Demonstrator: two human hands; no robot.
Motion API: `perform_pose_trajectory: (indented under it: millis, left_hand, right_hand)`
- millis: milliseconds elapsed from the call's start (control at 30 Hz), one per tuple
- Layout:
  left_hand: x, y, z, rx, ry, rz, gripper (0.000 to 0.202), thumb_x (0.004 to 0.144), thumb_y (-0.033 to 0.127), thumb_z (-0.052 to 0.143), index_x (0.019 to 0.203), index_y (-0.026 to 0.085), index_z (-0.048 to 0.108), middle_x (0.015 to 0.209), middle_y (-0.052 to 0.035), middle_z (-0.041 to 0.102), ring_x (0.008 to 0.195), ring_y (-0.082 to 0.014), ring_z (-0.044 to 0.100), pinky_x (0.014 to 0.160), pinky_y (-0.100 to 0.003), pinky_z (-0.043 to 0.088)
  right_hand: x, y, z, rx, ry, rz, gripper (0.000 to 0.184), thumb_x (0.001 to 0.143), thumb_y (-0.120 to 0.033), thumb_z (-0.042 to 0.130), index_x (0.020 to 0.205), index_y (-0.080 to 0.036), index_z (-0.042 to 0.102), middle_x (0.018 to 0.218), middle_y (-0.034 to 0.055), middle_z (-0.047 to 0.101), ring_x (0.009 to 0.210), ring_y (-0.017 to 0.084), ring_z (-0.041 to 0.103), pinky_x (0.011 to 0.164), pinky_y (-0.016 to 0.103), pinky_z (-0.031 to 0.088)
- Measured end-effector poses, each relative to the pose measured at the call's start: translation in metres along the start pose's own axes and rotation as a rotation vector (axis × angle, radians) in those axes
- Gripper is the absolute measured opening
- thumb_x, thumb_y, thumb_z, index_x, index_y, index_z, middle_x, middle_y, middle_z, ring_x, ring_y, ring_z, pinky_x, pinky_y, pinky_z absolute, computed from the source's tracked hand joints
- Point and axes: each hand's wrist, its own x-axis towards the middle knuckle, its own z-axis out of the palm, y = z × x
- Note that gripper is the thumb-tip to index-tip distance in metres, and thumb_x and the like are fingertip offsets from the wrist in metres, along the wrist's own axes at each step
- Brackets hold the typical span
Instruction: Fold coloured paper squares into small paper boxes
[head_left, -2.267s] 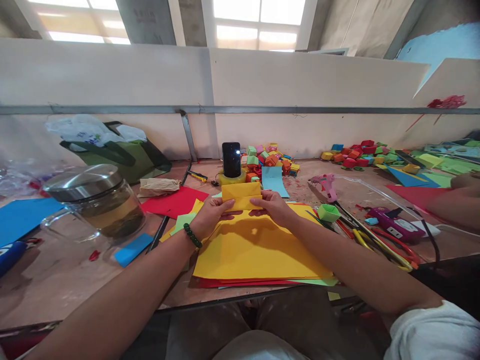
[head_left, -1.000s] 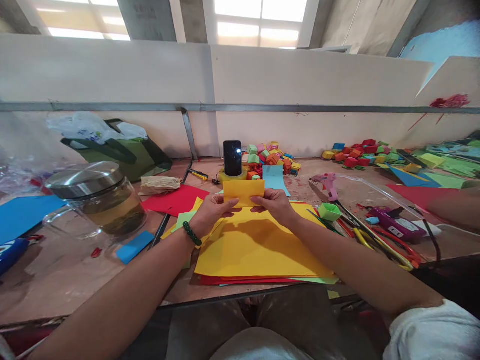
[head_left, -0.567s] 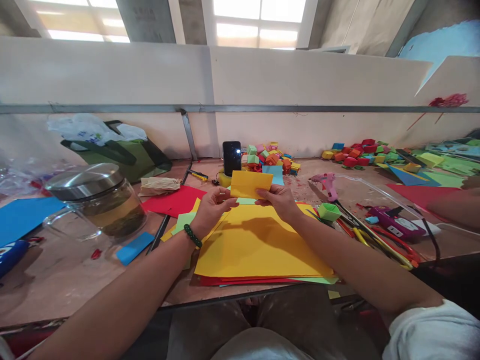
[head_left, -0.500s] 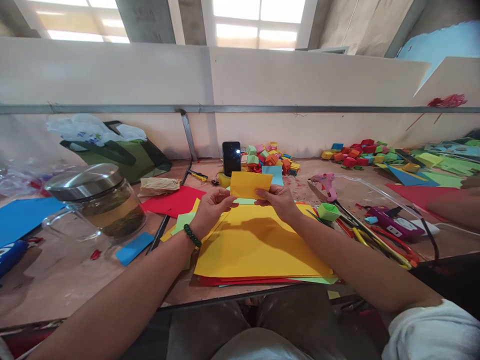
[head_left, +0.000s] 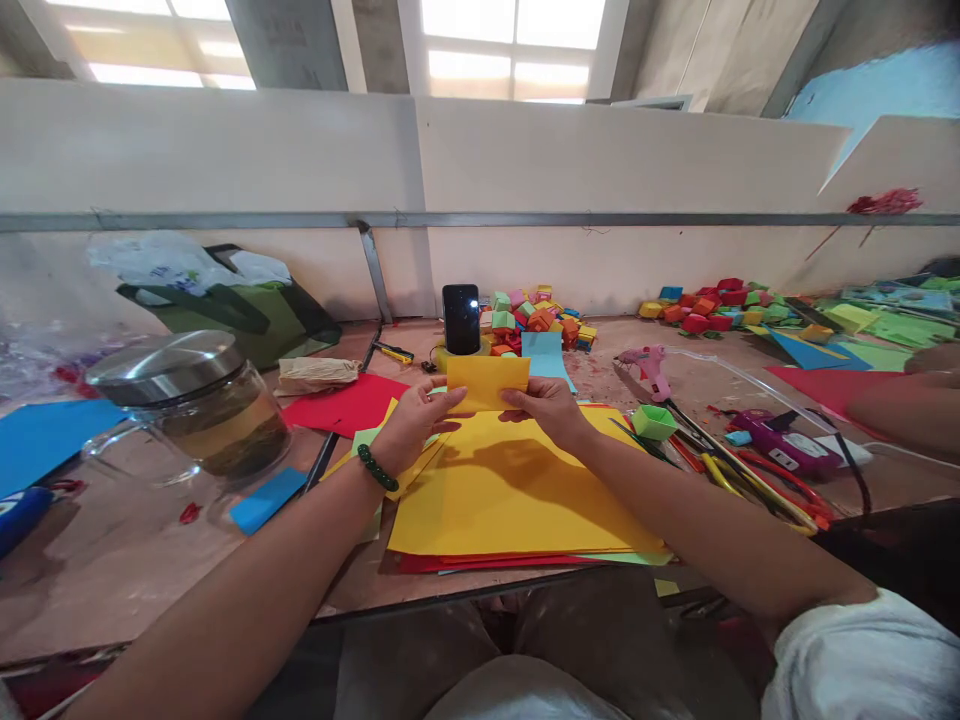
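A small folded yellow paper (head_left: 488,381) is held up between my two hands, just above a stack of coloured sheets with a yellow sheet (head_left: 510,490) on top. My left hand (head_left: 416,422), with a green bead bracelet at the wrist, pinches the paper's left edge. The paper's right edge is pinched by my right hand (head_left: 550,408). Both hands are closed on it, thumbs toward me.
A glass jar with a metal lid (head_left: 187,405) stands at the left. A phone (head_left: 460,318) stands upright behind the paper, beside a pile of small folded paper boxes (head_left: 536,315). A pink glue gun (head_left: 651,366), a green paper box (head_left: 654,422), scissors and another person's arm (head_left: 900,405) are at the right.
The folded yellow paper was lifted and tilted slightly between my hands, then lowered back level just above the stack. Both hands kept their pinch on it.
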Motion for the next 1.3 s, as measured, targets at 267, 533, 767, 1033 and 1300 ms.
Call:
perform_pose_trajectory:
  millis: [267,533,767,1033,1300]
  left_hand:
    - [0.0029,-0.0088,0.0032,0.016,0.008,-0.053,0.046,0.057,0.048,0.082,0.085,0.015,0.068,0.080,-0.0099,0.075,0.079,-0.0233,0.072,0.058,-0.022,0.047]
    - [0.0031,-0.0068,0.0024,0.007,0.064,-0.041,0.046,0.052,0.049,0.084,0.079,0.014,0.070,0.078,-0.0102,0.076,0.077,-0.0234,0.073,0.056,-0.021,0.047]
    - [0.0029,-0.0069,0.0009,0.052,0.079,-0.020,0.047,0.053,0.053,0.082,0.077,0.014,0.070,0.072,-0.0106,0.075,0.076,-0.0257,0.073,0.057,-0.024,0.048]
    - [0.0037,-0.0068,0.0000,0.041,0.065,-0.038,0.051,0.050,0.052,0.083,0.079,0.013,0.070,0.074,-0.0102,0.075,0.077,-0.0251,0.073,0.057,-0.022,0.047]
    - [0.0053,-0.0092,-0.0027,-0.049,0.022,-0.023,0.044,0.053,0.040,0.084,0.086,0.014,0.070,0.089,-0.0086,0.075,0.071,-0.0194,0.072,0.055,-0.019,0.048]
  right_hand:
    - [0.0016,0.0001,-0.0009,-0.035,0.003,0.060,0.049,0.046,-0.057,0.082,0.065,-0.014,0.068,0.063,0.0033,0.070,0.054,0.015,0.069,0.048,0.018,0.052]
    - [0.0011,0.0030,-0.0005,0.048,-0.011,0.072,0.048,0.044,-0.052,0.086,0.068,-0.014,0.069,0.067,0.0029,0.070,0.055,0.015,0.069,0.053,0.019,0.055]
    - [0.0016,0.0042,0.0012,0.084,-0.025,0.074,0.049,0.044,-0.050,0.087,0.076,-0.015,0.072,0.072,0.0022,0.071,0.055,0.013,0.069,0.050,0.016,0.054]
    - [0.0016,0.0053,-0.0002,0.060,-0.045,0.063,0.044,0.048,-0.046,0.087,0.076,-0.014,0.072,0.076,0.0023,0.071,0.056,0.013,0.070,0.051,0.015,0.054]
    - [0.0017,0.0069,-0.0028,0.072,-0.103,0.073,0.037,0.056,-0.033,0.083,0.086,-0.016,0.071,0.077,0.0018,0.072,0.056,0.012,0.069,0.049,0.016,0.053]
